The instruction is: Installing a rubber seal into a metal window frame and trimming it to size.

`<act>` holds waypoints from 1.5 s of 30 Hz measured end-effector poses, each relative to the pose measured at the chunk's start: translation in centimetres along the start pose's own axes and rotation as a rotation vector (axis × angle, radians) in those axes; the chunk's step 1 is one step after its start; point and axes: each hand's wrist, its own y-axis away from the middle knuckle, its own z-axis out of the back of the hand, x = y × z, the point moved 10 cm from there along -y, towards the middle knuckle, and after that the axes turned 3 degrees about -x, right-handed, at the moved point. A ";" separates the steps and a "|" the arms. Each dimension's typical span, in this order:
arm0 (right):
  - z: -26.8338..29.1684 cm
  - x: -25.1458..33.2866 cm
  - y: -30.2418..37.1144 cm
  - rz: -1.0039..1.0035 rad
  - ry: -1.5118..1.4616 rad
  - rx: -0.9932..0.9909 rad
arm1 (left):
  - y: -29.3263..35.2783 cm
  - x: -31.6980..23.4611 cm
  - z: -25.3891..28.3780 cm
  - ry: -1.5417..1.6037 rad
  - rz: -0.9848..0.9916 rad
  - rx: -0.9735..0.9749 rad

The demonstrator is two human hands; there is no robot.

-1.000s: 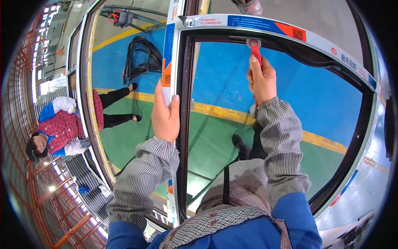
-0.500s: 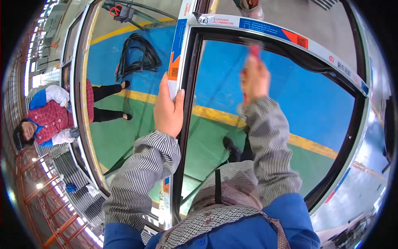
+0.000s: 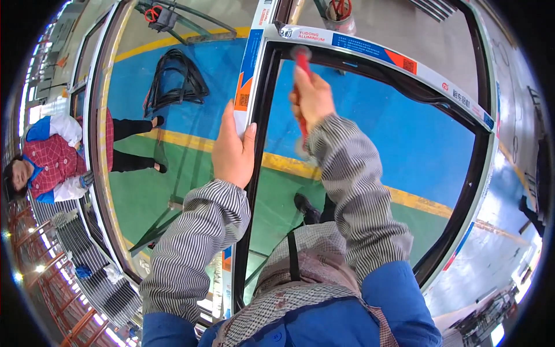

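Note:
A large aluminium window frame [image 3: 370, 49] with white, blue and orange protective film spans the view in front of me. My left hand [image 3: 233, 147] grips its middle upright bar, thumb on the inner side. In my right hand [image 3: 314, 98] is a red-handled roller [image 3: 302, 62], fingers closed round the handle. Its rounded ends are blurred by motion. The roller's upper end is close to the inner upper left corner of the opening. A black rubber gasket [image 3: 425, 95] runs along the frame's inner edge and sags loosely near the upper right.
A coil of black gasket strip [image 3: 173, 87] lies on the blue floor beyond the left bar. A co-worker [image 3: 58, 147] in a red checked vest stands at the left behind another frame [image 3: 92, 144]. A bucket [image 3: 341, 23] with red-handled items stands at the top.
My right hand has swung left with the roller, toward the upper left corner of the opening. My left hand keeps its grip on the bar. The view has shifted slightly.

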 end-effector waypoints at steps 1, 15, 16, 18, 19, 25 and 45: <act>-1.5 -0.2 -0.2 0.008 0.049 0.030 | 0.1 -0.2 0.2 -0.026 -0.029 -0.018; 20.3 4.7 8.0 0.341 -0.081 -0.336 | 1.1 -2.5 -0.1 -0.119 -0.125 -0.071; 22.1 5.6 8.8 0.462 -0.132 -0.449 | 1.2 -3.4 -0.2 -0.178 -0.104 -0.060; 24.3 5.4 9.0 0.529 -0.322 -0.607 | 1.7 -9.6 -1.2 -0.504 -0.429 -0.138; 24.3 6.2 8.5 0.601 -0.326 -0.593 | 2.4 -13.0 -2.4 -0.629 -0.610 -0.159; 25.4 6.6 4.6 0.549 -0.539 -0.695 | -3.4 -26.2 -13.7 -0.317 -0.914 0.006; 25.1 7.6 3.5 0.597 -0.692 -0.600 | -6.2 -26.9 -19.9 -0.348 -0.875 0.041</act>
